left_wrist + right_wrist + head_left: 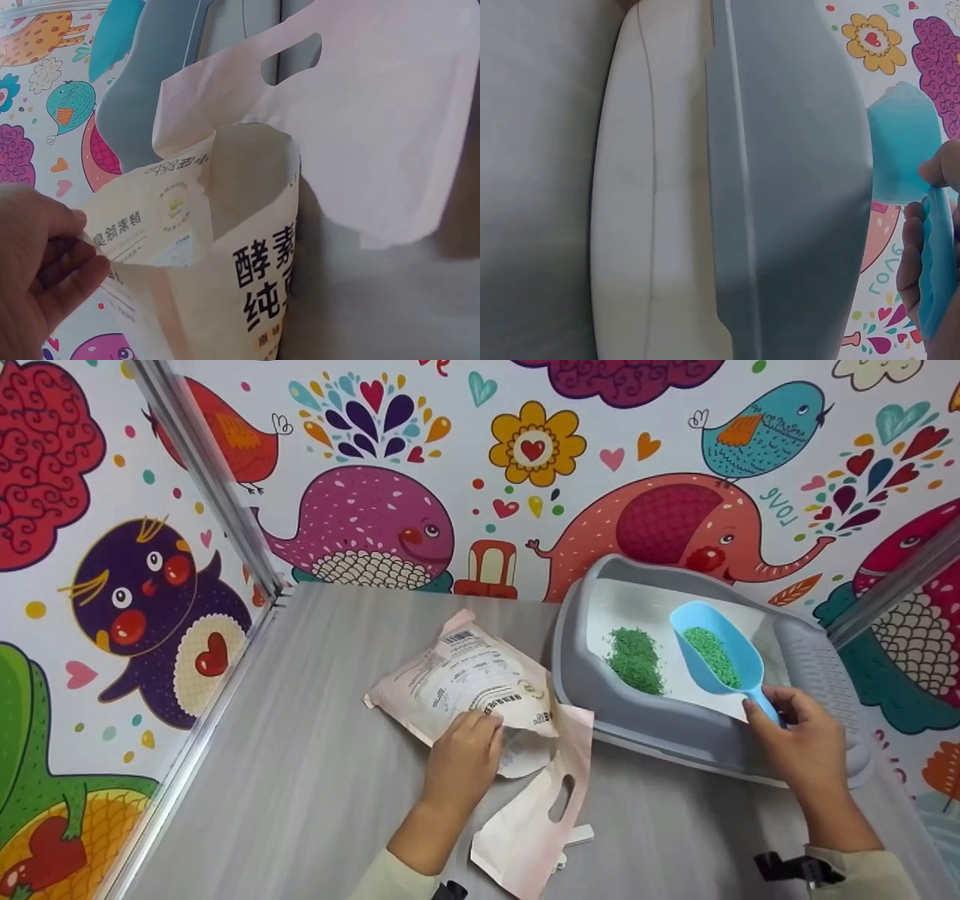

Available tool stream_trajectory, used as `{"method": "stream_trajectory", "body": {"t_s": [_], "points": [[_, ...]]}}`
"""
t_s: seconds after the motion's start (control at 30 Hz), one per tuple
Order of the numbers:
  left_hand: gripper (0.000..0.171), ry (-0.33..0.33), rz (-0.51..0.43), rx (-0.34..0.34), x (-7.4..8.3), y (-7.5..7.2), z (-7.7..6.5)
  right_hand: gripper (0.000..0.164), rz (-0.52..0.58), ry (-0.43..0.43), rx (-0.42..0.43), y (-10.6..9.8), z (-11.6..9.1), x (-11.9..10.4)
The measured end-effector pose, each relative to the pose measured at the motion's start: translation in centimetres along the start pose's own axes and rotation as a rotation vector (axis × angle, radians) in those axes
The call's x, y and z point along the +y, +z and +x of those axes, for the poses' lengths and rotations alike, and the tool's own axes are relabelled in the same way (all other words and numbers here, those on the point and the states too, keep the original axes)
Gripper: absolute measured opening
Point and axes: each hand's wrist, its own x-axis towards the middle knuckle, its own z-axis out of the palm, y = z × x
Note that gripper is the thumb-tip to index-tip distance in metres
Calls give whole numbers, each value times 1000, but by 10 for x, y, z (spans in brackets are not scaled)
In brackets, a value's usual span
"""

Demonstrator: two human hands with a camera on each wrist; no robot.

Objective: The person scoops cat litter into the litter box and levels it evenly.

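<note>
My left hand pinches the open edge of a pale pink paper bag lying on the table. In the left wrist view the mouth of the bag gapes, and the thumb and fingers grip its printed side. The handle of a light blue scoop is in my right hand. Green pellets lie in the scoop, which is over the grey litter box. A pile of green pellets covers part of the box's white floor, left of the scoop.
A torn-off strip of the bag with a handle hole lies in front of the bag. Small white pieces stick out beside it. Behind the grey table stands a wall with cartoon animals, with a metal frame post at the left corner.
</note>
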Motion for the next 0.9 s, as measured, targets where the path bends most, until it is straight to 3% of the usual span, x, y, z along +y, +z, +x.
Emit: {"method": "stream_trajectory", "body": {"t_s": [0.6,0.9], "points": [[9,13,2,13,0,1,-1,51,-153,-61,-209,-6,46,22],[9,6,5,5,-1,2,-2,56,-178,-66,-317,-7,62,35]]}}
